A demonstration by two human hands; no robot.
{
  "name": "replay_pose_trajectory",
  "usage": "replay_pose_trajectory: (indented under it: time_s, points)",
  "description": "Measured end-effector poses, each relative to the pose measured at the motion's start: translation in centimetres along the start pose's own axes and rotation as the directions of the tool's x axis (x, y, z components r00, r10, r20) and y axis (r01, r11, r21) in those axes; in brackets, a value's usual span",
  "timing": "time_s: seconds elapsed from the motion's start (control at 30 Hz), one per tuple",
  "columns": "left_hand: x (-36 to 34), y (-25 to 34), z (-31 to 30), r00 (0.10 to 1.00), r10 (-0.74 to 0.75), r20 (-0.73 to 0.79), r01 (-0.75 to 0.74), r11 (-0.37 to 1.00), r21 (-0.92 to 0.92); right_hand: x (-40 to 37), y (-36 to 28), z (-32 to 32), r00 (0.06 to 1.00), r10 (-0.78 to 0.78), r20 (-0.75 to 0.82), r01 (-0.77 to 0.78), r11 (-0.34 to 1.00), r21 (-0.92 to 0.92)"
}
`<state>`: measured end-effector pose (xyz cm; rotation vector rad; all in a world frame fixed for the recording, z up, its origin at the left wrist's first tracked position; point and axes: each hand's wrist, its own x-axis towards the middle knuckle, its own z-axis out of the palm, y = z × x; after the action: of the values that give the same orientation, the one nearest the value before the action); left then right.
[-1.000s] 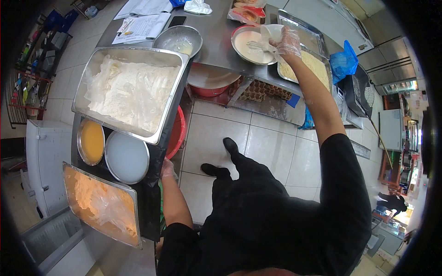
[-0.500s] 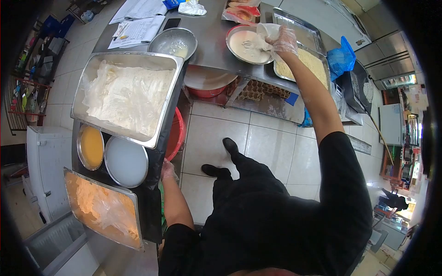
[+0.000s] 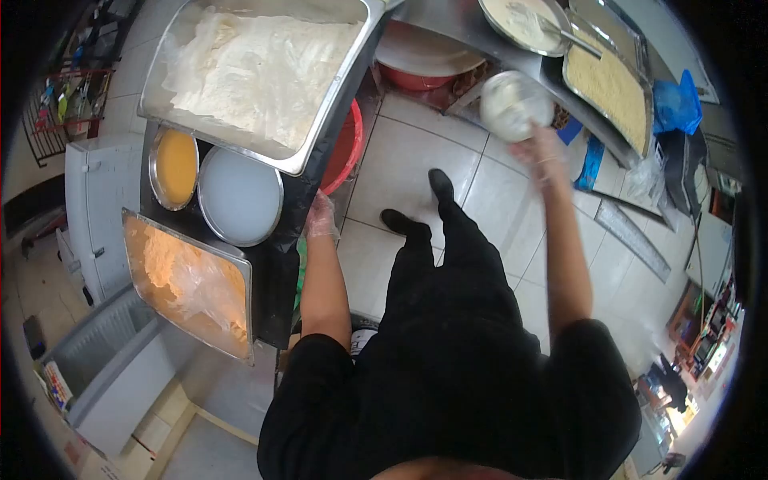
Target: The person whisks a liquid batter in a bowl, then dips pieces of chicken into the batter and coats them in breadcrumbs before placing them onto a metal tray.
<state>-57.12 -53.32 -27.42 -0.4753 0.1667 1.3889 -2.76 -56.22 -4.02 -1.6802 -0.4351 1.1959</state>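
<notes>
My right hand (image 3: 538, 148), in a clear plastic glove, grips a whitish see-through plastic container (image 3: 512, 106), blurred by motion, above the floor. Beyond it, a metal bowl (image 3: 534, 46) of creamy batter stands on the steel counter with a whisk (image 3: 572, 36) in it. To its right lies a tray of pale yellow crumbs (image 3: 612, 84). My left hand (image 3: 322, 214), also gloved, is at the edge of the black-covered table; its fingers are partly hidden. Nearest to it are a round pan of whitish liquid (image 3: 240, 196) and a red tub (image 3: 346, 152).
On the black-covered table are a deep metal tray of flour (image 3: 256, 92) with plastic film, a pan of yellow liquid (image 3: 174, 170) and a tray of orange crumbs (image 3: 192, 280). A blue plastic bag (image 3: 678, 104) is beside the counter. Below the counter stands a wide tub (image 3: 424, 60).
My right hand has drawn the container back from over the batter bowl, toward my body. My view has turned and dropped, so the counter sits higher. My left hand stays by the table edge.
</notes>
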Motion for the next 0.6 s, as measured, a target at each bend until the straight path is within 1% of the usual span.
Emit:
replay_pose_trajectory:
  time_s: [0.03, 0.07, 0.1, 0.13, 0.17, 0.2, 0.23, 0.3, 0.33, 0.37, 0.4, 0.43, 0.47, 0.5, 0.53, 0.57, 0.6]
  points:
    - [-0.3, -0.9, 1.0, 1.000, -0.007, -0.015, 0.007, 1.000, 0.012, -2.3, 2.2, 3.6, 0.998, 0.056, -0.012, -0.056, 0.998, 0.005]
    - [-0.5, -1.7, 2.5, 1.000, -0.019, 0.006, 0.019, 1.000, -0.005, -2.5, 5.9, 6.1, 0.978, 0.208, 0.023, -0.205, 0.974, -0.092]
    - [-0.5, -1.9, 3.2, 0.999, -0.030, 0.026, 0.030, 0.999, -0.021, -3.2, 7.8, 9.3, 0.941, 0.315, 0.122, -0.317, 0.948, -0.006]
    - [-0.4, -1.4, 2.9, 0.999, -0.037, 0.016, 0.037, 0.999, -0.010, -3.2, 9.8, 12.5, 0.887, 0.440, 0.139, -0.437, 0.898, -0.051]
    - [-0.1, -0.8, 2.2, 1.000, -0.017, -0.012, 0.017, 0.999, -0.032, -2.5, 13.5, 16.0, 0.885, 0.433, 0.172, -0.437, 0.899, -0.016]
    - [0.2, -0.5, 1.7, 0.999, 0.002, -0.036, -0.004, 0.998, -0.056, -2.3, 15.8, 19.6, 0.891, 0.387, 0.237, -0.408, 0.912, 0.044]
    - [0.2, -1.1, 2.2, 0.999, -0.006, -0.036, 0.004, 0.998, -0.055, -1.9, 16.2, 23.2, 0.864, 0.382, 0.326, -0.429, 0.900, 0.082]
    - [-0.2, -3.4, 3.9, 0.992, -0.083, 0.090, 0.082, 0.996, 0.020, -0.2, 17.2, 28.8, 0.825, 0.434, 0.362, -0.403, 0.901, -0.163]
    - [0.3, -3.9, 3.7, 0.991, -0.087, 0.098, 0.086, 0.996, 0.019, 0.1, 17.2, 30.4, 0.829, 0.427, 0.361, -0.396, 0.904, -0.161]
    - [0.9, -4.4, 3.2, 0.999, 0.030, 0.043, -0.037, 0.985, 0.167, 0.2, 17.1, 31.7, 0.833, 0.430, 0.349, -0.272, 0.867, -0.418]
    - [1.3, -4.5, 2.4, 0.988, 0.154, 0.007, -0.149, 0.937, 0.316, 0.3, 17.2, 32.3, 0.839, 0.430, 0.333, -0.132, 0.755, -0.642]
    - [1.3, -4.7, 1.4, 0.989, 0.150, 0.011, -0.146, 0.939, 0.311, -0.2, 17.6, 31.7, 0.843, 0.424, 0.330, -0.128, 0.755, -0.644]
    - [1.4, -4.7, 0.0, 0.988, 0.128, -0.083, -0.093, 0.936, 0.339, -1.2, 18.8, 30.1, 0.866, 0.226, 0.447, 0.195, 0.670, -0.716]
    - [1.5, -5.3, -1.1, 0.979, 0.105, -0.176, -0.035, 0.933, 0.359, -1.7, 20.4, 28.2, 0.814, 0.048, 0.580, 0.487, 0.489, -0.724]
    - [1.2, -7.5, 0.1, 0.933, 0.209, -0.294, -0.056, 0.889, 0.455, 0.1, 26.7, 26.8, 0.822, 0.039, 0.568, 0.485, 0.477, -0.734]
    - [1.2, -7.6, -0.9, 0.902, 0.233, -0.364, -0.025, 0.869, 0.494, 1.4, 32.8, 23.9, 0.668, 0.153, 0.728, 0.687, 0.247, -0.683]
    - [1.8, -7.4, -3.4, 0.870, 0.248, -0.427, 0.017, 0.850, 0.527, -0.3, 29.1, 19.9, 0.669, 0.187, 0.720, 0.626, 0.381, -0.680]
